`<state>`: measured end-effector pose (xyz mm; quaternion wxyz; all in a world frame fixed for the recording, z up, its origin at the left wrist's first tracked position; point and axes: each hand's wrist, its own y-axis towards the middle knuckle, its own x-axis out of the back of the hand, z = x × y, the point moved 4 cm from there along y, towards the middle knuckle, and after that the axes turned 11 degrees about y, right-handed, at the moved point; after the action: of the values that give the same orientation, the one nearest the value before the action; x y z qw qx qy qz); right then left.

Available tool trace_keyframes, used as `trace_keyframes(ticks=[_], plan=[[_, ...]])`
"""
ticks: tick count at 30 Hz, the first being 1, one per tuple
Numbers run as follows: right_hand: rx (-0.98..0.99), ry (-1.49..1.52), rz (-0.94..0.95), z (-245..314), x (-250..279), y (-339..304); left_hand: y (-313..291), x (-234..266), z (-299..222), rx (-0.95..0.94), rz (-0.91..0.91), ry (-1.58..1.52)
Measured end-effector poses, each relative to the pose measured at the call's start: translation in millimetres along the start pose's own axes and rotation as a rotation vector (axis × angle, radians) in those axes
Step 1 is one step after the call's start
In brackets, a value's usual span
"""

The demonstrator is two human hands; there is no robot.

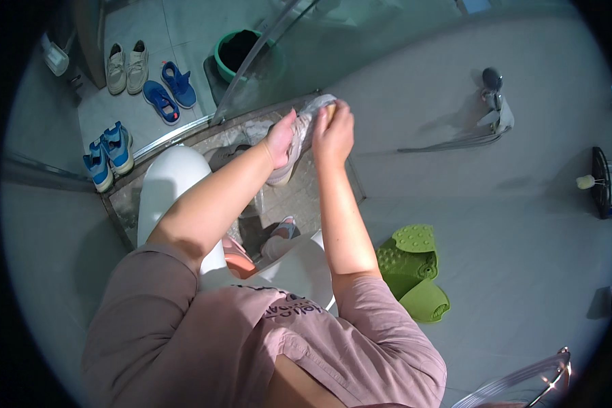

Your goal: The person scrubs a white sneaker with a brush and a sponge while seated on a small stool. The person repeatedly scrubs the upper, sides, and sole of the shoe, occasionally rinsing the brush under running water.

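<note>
A light grey lace-up shoe (284,173) is held up ahead of me, tilted, with white foam on its upper part. My left hand (279,141) grips it from the left side, thumb raised and the other fingers mostly hidden. At the shoe's far end, my right hand (334,138) is closed round a small tan object (330,109) pressed against the foamy surface. Most of that object is covered by the fingers, so its kind is unclear. Below and behind the left wrist lies a darker grey shoe (223,156) on the wet floor, partly hidden.
Beyond a metal sill (177,136) stand beige shoes (127,68), blue shoes (170,94) and blue-grey shoes (109,156). A green basin (219,54) with dark contents is behind the glass panel (255,51). A shower head (492,79) and green mat (415,272) are on the right.
</note>
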<state>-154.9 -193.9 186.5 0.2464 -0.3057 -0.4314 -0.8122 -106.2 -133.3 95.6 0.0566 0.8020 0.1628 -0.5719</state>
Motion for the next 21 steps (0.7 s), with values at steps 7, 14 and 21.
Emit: trace_keyframes(ticks=[7, 14, 21], plan=[[0.056, -0.063, 0.025, -7, -19, -47, 1, 6, 14, 0.112, -0.178, -0.114], [0.073, 0.083, 0.089, -24, 3, -57, 24, 28, 29, 0.081, -0.187, -0.158], [0.039, -0.15, 0.066, -31, -12, -40, 14, 0, 25, 0.122, -0.152, -0.149]])
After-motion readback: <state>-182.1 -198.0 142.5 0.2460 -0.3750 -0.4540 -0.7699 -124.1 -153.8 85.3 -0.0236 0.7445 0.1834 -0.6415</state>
